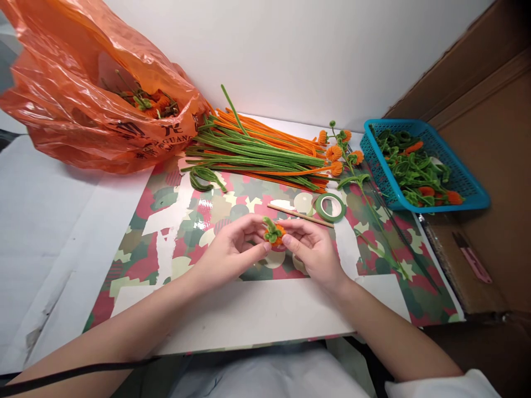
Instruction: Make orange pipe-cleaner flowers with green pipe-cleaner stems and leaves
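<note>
Both my hands meet over the patterned mat and pinch a small orange pipe-cleaner flower with a green calyx. My left hand grips it from the left with curled fingers. From the right, my right hand holds the same flower between thumb and fingers. A thin wooden stick lies on the mat just beyond my fingers, and a roll of green floral tape sits beside it.
A pile of orange and green pipe cleaners lies at the back. An orange plastic bag holds more pieces at the back left. Finished flower stems lie next to a blue basket of green and orange parts. Pink snips rest on cardboard, right.
</note>
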